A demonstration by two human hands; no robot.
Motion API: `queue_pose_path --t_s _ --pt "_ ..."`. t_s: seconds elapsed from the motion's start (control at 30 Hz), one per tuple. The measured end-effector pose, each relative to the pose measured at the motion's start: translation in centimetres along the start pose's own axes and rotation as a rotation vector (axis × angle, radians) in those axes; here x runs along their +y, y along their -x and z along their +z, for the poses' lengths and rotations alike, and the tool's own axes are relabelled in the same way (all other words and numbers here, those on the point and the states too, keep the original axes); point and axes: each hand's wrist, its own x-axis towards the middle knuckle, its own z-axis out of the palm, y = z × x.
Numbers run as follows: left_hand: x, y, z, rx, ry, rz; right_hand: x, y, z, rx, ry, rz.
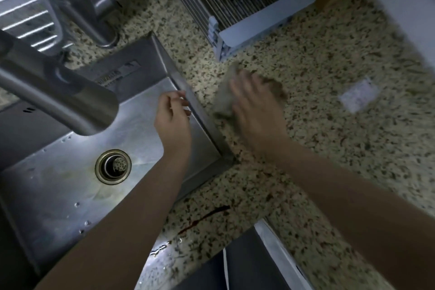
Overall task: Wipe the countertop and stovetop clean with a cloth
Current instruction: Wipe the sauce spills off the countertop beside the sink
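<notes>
A grey-brown cloth (224, 99) lies on the speckled granite countertop (317, 82) just right of the sink's edge. My right hand (256, 110) lies flat on top of it with its fingers spread, and it is blurred. Over the sink's right rim hovers my left hand (173, 117), fingers loosely curled and holding nothing. A dark red streak (204, 216) marks the counter near the front edge, with water drops beside it. No stovetop is in view.
A steel sink (58, 195) with a drain (113, 166) fills the left, a faucet spout (58, 99) over it. A blue dish rack (247, 7) holding bowls stands at the back. A small white paper (359, 95) lies to the right.
</notes>
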Motion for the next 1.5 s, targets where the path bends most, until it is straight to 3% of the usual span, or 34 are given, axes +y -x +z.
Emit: queue_pose_path --t_s 0.1,0.2,0.27,0.33,0.4,0.43,0.47,0.57,0.63,0.7,0.77,0.83,0.87,1.0,1.07,1.13,1.2,1.27,1.3,1.33,1.4,1.5 --pt "-0.1 0.8 0.3 -0.078 -0.043 0.159 8.5 -2.9 -0.7 -0.062 0.01 0.294" --pt "-0.2 1.7 0.7 -0.106 -0.123 0.253 7.6 -3.9 -0.7 -0.033 -0.063 0.558" --pt "0.1 2.3 1.4 -0.079 -0.17 0.285 2.5 -3.3 -0.3 -0.031 -0.043 0.447" --pt "0.3 2.7 2.3 -0.066 -0.226 0.31 -1.1 -2.0 0.1 -0.038 -0.085 0.179" --pt "0.5 3.0 3.8 -0.091 -0.286 0.346 0.9 -1.9 -0.3 -0.034 -0.107 -0.03" --pt "0.6 3.1 4.4 -0.111 -0.307 0.362 3.7 -2.4 -0.3 -0.03 -0.083 -0.047" --pt "0.7 3.3 5.0 -0.133 -0.322 0.374 7.1 -3.1 -0.1 -0.025 -0.041 0.017" --pt "0.6 4.1 6.2 -0.205 -0.375 0.416 16.7 -4.1 -1.4 -0.026 0.034 0.458" --pt "0.5 4.6 7.1 -0.236 -0.402 0.433 16.5 -4.1 -2.0 -0.047 -0.033 0.639" --pt "0.5 4.8 7.9 -0.213 -0.413 0.432 10.9 -3.6 -1.6 -0.05 -0.027 0.529" --pt "0.5 4.9 9.0 -0.185 -0.421 0.449 6.3 -2.3 -0.5 -0.044 -0.101 0.194" --pt "0.5 4.9 10.2 -0.2 -0.42 0.463 8.3 -2.4 -0.4 -0.076 -0.124 -0.041" --pt "0.6 5.0 10.8 -0.217 -0.421 0.464 11.2 -3.0 -0.6 -0.086 -0.079 -0.059" --pt "0.7 5.9 12.7 -0.298 -0.455 0.488 24.3 -4.2 -2.2 -0.12 0.04 0.433" --pt "0.8 6.1 13.1 -0.324 -0.479 0.517 24.4 -4.2 -2.4 -0.107 -0.007 0.619" --pt "0.7 6.1 13.2 -0.322 -0.507 0.519 19.3 -4.2 -1.5 -0.08 -0.013 0.549" --pt "0.8 5.8 13.6 -0.3 -0.529 0.523 15.1 -3.6 -0.1 -0.027 -0.064 0.245" --pt "0.6 5.5 14.0 -0.302 -0.58 0.548 15.8 -4.0 -0.3 -0.016 -0.096 0.026" --pt "0.4 5.4 14.2 -0.305 -0.607 0.553 17.9 -4.8 -0.9 -0.048 -0.08 0.005" --pt "0.3 5.3 14.4 -0.303 -0.63 0.548 20.5 -5.8 -1.3 -0.096 -0.047 0.053" --pt "0.0 5.4 14.5 -0.286 -0.648 0.527 25.5 -5.9 -1.9 -0.119 -0.046 0.319" --pt "-0.3 5.4 14.7 -0.254 -0.624 0.51 26.6 -1.0 -1.9 -0.021 -0.076 0.518"
